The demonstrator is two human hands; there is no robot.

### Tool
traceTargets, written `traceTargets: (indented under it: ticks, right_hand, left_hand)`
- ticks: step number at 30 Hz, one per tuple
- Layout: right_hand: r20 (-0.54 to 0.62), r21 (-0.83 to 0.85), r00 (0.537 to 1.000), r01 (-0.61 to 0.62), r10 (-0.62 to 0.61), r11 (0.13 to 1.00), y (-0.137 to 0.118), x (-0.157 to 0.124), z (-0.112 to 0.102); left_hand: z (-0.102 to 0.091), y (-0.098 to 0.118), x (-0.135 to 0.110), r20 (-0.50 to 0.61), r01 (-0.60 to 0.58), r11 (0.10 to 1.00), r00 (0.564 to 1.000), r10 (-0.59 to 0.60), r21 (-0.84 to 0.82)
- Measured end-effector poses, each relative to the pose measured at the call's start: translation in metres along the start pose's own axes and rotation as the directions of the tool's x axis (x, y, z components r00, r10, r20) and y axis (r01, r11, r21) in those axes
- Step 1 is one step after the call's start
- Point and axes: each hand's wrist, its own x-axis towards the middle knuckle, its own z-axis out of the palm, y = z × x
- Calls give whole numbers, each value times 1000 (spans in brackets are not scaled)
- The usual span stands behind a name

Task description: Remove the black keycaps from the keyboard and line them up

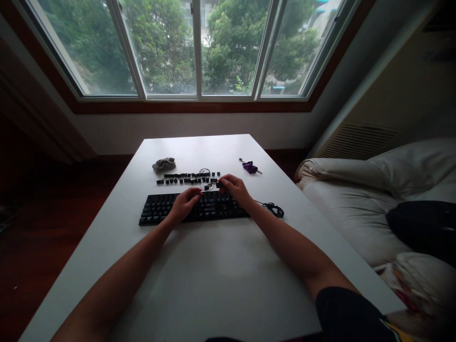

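A black keyboard [156, 209] lies across the white table in front of me. Over its middle is my left hand [185, 203], fingers curled together near the back edge; whatever they hold, if anything, is hidden. My right hand [233, 188] pinches a small black keycap [218, 185] just above the back right part of the keyboard. Between the hands, a thin wire loop [207, 187] shows close to the left fingertips. Behind the keyboard, loose black keycaps [185, 180] lie in two rows, with another wire loop [204, 170] by the farther row.
A crumpled grey cloth [164, 164] sits at the table's back left. To the back right is a purple cloth [250, 167] around a thin stick-like object. A coiled black cable [274, 209] lies right of the keyboard. A light sofa [342, 190] stands beside the table [221, 275].
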Motion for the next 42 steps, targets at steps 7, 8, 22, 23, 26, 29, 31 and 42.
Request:
traceTargets:
  ticks: [7, 8, 22, 23, 26, 29, 31, 42]
  right_hand:
    - [-21, -182, 1000, 8, -12, 983, -9, 7, -16]
    - [45, -177, 999, -12, 20, 984, -9, 5, -13]
    - [221, -90, 974, -27, 46, 996, -8, 7, -22]
    - [176, -167, 984, 7, 22, 986, -4, 9, -28]
    - [77, -522, 997, 49, -10, 852, 12, 14, -40]
    - [77, -768, 996, 86, -42, 635, 26, 14, -40]
    - [100, -839, 994, 110, -47, 533, 31, 11, -36]
    - [223, -786, 972, 228, -81, 574, 33, 10, -33]
  left_hand:
    - [7, 9, -6, -28, -76, 949, 996, 89, 306]
    - [8, 9, -6, -37, -89, 939, 994, 107, 331]
    - [6, 9, -5, -56, -107, 888, 988, 147, 447]
    - [6, 8, -5, -73, -95, 890, 987, 142, 447]
    - [7, 7, -5, -104, -76, 888, 985, 138, 454]
    - [9, 7, -5, -113, -80, 882, 983, 148, 464]
    - [9, 7, -5, -112, -83, 880, 982, 152, 468]
    - [10, 9, -5, -116, -71, 891, 984, 136, 448]
